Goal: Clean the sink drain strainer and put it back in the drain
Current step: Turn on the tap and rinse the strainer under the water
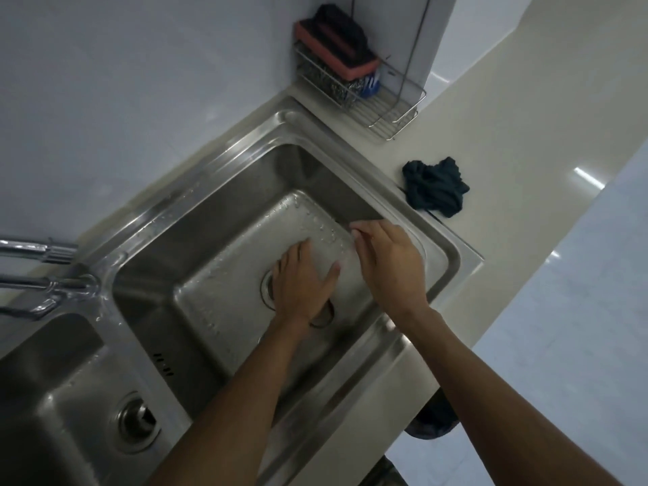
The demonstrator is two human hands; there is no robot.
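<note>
Starting at the far left, the faucet (38, 252) sticks in over the divider, and I can't make out any water running from it. Below it sits the left basin (52, 380) with its own drain fitting (138, 424) seated and untouched. Moving across to the right basin (224, 212), wet and beaded with droplets, here's my left hand (301, 285) lying flat, fingers spread, palm down right over the drain (268, 287). Only the metal rim peeks out at each side of the hand, so the strainer itself is hidden under the palm; I can't tell whether it's seated or lifted. My read: a small, light, rigid metal piece, slick when wet, best pinched by its centre knob or hooked under the rim with fingertips, not palmed. Next, my right hand (389, 264) hovers beside it over the basin's right wall, fingers loosely curled, nothing visibly held. Further right, a crumpled dark cloth (434, 187) on the counter (508, 142), and up in the corner a wire rack (389, 110) holding a sponge (336, 50) and steel scourer (342, 87), handy for scrubbing.
</note>
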